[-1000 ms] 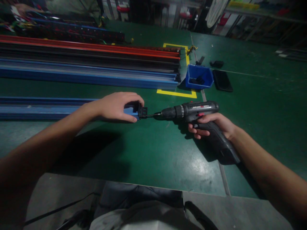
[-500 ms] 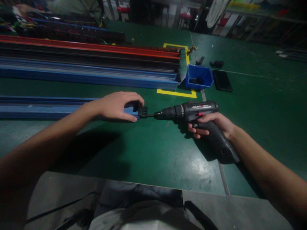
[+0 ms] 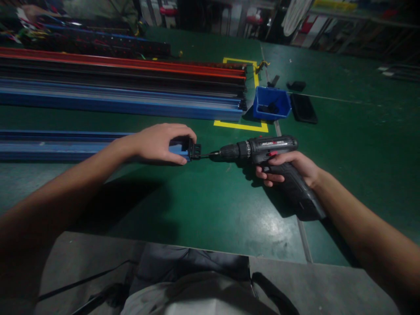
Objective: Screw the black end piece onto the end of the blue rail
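My left hand (image 3: 160,143) grips the right end of a long blue metal profile (image 3: 59,148), thumb on the near side and fingers over the far side. A black end cap (image 3: 195,150) sits at that end, beside my fingertips. In my right hand (image 3: 292,168) is a black cordless drill (image 3: 272,146), its handle wrapped by my fingers and its body lying level. The long thin bit (image 3: 206,155) points left and its tip meets the end cap. Whether the tip sits in a screw is too small to tell.
Behind lie several long blue, black and red profiles (image 3: 131,103). A blue bin (image 3: 272,103) with dark parts stands right of them, beside a flat black tray (image 3: 304,108). Yellow tape (image 3: 241,126) marks the green table (image 3: 210,210). A person's sleeve (image 3: 105,13) shows far left.
Both hands, the drill and the profile keep their places relative to each other. The whole view has shifted very slightly.
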Demonstrator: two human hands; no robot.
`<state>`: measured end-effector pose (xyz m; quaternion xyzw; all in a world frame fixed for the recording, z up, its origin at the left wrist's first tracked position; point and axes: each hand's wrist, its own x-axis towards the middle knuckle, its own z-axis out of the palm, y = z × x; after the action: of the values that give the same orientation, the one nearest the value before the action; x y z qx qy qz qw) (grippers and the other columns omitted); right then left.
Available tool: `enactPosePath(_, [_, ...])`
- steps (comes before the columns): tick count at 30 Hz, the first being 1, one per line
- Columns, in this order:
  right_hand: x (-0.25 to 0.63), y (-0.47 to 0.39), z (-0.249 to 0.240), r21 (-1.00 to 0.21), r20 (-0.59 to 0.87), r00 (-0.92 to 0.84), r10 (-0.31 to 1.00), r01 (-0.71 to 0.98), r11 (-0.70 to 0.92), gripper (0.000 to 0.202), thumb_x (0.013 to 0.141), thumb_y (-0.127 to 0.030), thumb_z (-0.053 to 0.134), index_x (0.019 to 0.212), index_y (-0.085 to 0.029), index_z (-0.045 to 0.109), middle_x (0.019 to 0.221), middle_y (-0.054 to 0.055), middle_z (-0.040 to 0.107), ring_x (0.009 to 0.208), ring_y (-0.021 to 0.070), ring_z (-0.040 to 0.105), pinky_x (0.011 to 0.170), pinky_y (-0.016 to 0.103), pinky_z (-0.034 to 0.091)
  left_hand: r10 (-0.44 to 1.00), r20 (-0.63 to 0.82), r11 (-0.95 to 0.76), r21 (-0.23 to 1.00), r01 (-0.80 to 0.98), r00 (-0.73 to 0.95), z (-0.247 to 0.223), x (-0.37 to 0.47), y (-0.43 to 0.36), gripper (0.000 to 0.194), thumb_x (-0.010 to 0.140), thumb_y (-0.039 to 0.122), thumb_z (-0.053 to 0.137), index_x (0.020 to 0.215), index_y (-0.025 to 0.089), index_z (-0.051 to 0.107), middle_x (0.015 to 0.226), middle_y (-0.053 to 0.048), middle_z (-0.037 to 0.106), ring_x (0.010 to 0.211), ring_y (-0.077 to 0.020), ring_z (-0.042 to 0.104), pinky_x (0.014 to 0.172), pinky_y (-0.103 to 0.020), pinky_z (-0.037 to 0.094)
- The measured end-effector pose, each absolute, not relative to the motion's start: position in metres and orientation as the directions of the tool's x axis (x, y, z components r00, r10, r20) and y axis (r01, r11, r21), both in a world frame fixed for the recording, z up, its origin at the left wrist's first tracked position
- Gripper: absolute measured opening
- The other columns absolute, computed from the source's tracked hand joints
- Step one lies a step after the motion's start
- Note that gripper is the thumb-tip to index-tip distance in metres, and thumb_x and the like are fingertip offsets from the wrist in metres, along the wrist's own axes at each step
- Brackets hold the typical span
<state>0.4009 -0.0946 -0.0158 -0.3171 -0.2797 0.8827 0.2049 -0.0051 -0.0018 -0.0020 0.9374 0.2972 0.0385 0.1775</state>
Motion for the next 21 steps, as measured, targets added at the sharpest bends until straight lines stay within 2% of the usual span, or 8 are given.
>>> enactPosePath(9, [0.4007, -0.0946, -0.0141, -0.593, -0.471, -0.705, 0.53, -0.191, -0.782, 0.022, 0.089, -0.017, 0.064, 0.103, -0.001, 0.071, 0.091, 0.014, 0.072, 0.055, 0.0085, 0.059, 0.076, 0.03, 0.062, 0.574, -0.035, -0.757, 0.357, 0.547, 0.818, -0.0018, -0.0047, -0.0018, 0.062, 0.078, 0.06, 0.074, 0.129, 0.026, 0.064, 0.128, -0.005, 0.068, 0.111, -0.0259, 0.065, 0.093, -0.034, 0.046])
enactPosePath(21, [0.4001, -0.0941, -0.0166, -0.623, -0.451, -0.71, 0.541, -0.184, -0.76, 0.022, 0.089, -0.017, 0.063, 0.104, -0.002, 0.07, 0.091, 0.013, 0.073, 0.056, 0.0081, 0.059, 0.075, 0.03, 0.062, 0.572, -0.045, -0.759, 0.348, 0.55, 0.819, 0.0007, -0.0038, -0.0037, 0.06, 0.081, 0.061, 0.072, 0.128, 0.026, 0.064, 0.128, -0.006, 0.068, 0.111, -0.026, 0.065, 0.092, -0.033, 0.046])
